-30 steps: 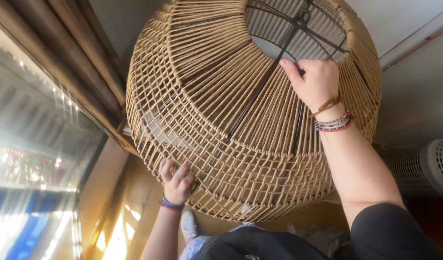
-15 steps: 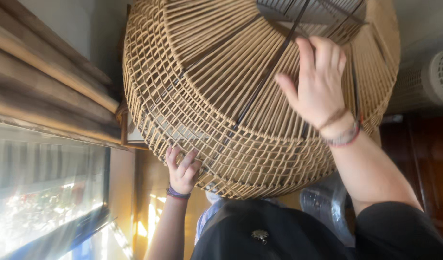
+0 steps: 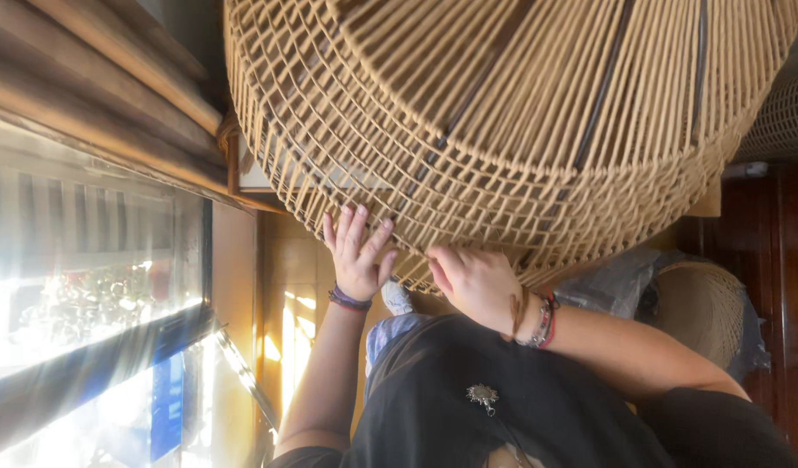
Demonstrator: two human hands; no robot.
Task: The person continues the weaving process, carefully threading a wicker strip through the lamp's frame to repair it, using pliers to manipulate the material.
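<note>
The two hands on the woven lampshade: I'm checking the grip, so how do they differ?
The left hand lies flat with fingers spread on the woven lampshade; the right hand curls, fingertips at the rim. The left wrist has one dark band, the right several bracelets. Both touch the lower edge.

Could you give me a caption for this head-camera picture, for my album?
Both hands, left hand and right hand, pressed to the lower edge of a large woven tan rattan lampshade.

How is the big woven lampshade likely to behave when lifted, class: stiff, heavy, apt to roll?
The lampshade probably keeps its shape: dark frame ribs run under the weave. It is likely light for its size, being open strands. Its rounded body could roll if set down sideways.
</note>
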